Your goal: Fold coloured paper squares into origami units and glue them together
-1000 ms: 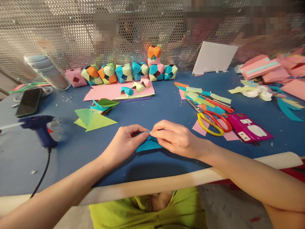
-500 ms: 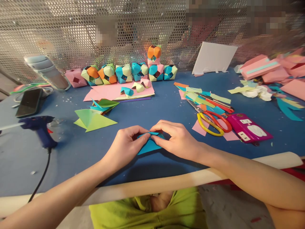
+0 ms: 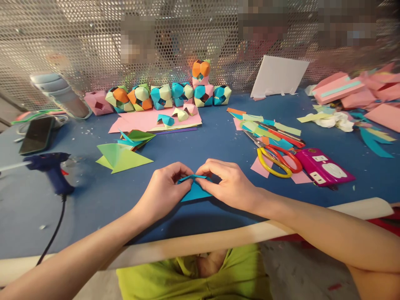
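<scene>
Blue paper [image 3: 196, 192] — folded — pinched by left hand [image 3: 167, 187], right hand [image 3: 229, 183]

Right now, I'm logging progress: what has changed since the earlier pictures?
The right hand shifted its grip on the blue paper, thumb now plainly on the near side; the thumbs parted slightly sideways. The left hand keeps hold; scissors and glue gun stayed put.

left hand [image 3: 165, 187] pinches; right hand [image 3: 230, 183] mirrors it.
</scene>
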`<state>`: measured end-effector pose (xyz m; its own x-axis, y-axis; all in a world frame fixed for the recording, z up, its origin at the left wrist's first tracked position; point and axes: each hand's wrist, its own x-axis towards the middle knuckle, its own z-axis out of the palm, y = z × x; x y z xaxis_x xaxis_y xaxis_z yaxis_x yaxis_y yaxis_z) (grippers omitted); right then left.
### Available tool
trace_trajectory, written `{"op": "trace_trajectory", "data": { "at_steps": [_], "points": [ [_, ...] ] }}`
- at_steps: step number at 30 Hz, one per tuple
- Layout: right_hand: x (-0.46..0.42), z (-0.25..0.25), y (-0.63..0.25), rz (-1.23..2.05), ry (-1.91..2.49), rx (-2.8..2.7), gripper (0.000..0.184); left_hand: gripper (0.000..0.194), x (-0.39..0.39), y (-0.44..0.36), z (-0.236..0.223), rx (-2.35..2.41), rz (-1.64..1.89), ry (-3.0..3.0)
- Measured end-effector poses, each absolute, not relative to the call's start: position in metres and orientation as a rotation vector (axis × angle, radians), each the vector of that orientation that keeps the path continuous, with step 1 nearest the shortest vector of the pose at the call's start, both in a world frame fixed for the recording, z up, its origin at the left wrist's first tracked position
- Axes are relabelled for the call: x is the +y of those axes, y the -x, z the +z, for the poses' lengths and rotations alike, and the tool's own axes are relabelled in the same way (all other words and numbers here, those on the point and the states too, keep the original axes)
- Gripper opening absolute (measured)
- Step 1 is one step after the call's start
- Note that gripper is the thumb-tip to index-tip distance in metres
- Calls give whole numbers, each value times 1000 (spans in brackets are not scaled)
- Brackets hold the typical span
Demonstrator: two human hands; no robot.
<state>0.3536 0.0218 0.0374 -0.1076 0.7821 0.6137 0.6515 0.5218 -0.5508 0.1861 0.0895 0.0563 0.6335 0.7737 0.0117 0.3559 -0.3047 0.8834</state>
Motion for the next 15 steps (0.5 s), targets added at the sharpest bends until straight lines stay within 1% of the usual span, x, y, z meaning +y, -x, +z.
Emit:
{"op": "trace_trajectory", "data": {
  "at_steps": [15],
  "points": [
    [26,31,-352,258,1251,-1781,9,9,94,-185,47,880,547,-1943]
  ]
}}
